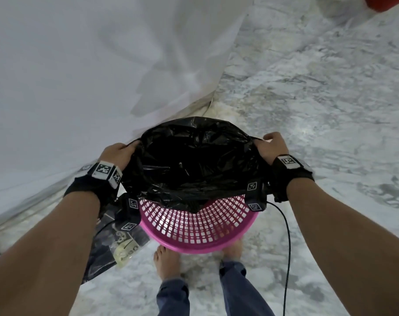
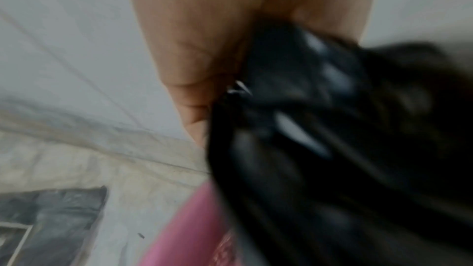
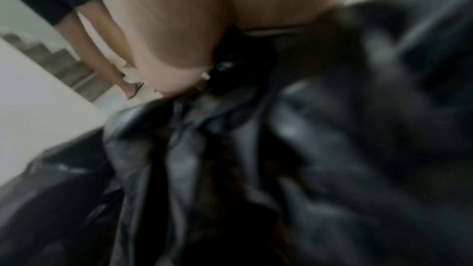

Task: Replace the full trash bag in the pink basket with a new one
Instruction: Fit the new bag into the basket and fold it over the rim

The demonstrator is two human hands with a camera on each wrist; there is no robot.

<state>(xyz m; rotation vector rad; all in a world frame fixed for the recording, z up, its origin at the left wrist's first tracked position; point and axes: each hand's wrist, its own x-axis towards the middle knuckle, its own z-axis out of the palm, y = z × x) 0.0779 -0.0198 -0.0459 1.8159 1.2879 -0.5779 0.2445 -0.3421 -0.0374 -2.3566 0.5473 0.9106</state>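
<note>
A black trash bag [image 1: 194, 160] is held with its mouth spread wide above the pink lattice basket [image 1: 198, 229], which stands on the floor at my feet. My left hand [image 1: 119, 151] grips the bag's left edge and my right hand [image 1: 268, 145] grips its right edge. The bag's lower part hangs into the basket's far side. In the left wrist view my fingers [image 2: 194, 80] clutch blurred black plastic [image 2: 320, 139] above the pink rim [image 2: 184, 230]. The right wrist view shows my hand [image 3: 179, 48] bunching the black bag [image 3: 281, 159].
Another dark bag with pale rubbish [image 1: 116, 245] showing through lies on the marble floor [image 1: 319, 110] left of the basket. A white sheet [image 1: 79, 76] hangs at the left. A black cable [image 1: 287, 247] runs down at the right. Another person's legs [image 3: 102, 52] stand nearby.
</note>
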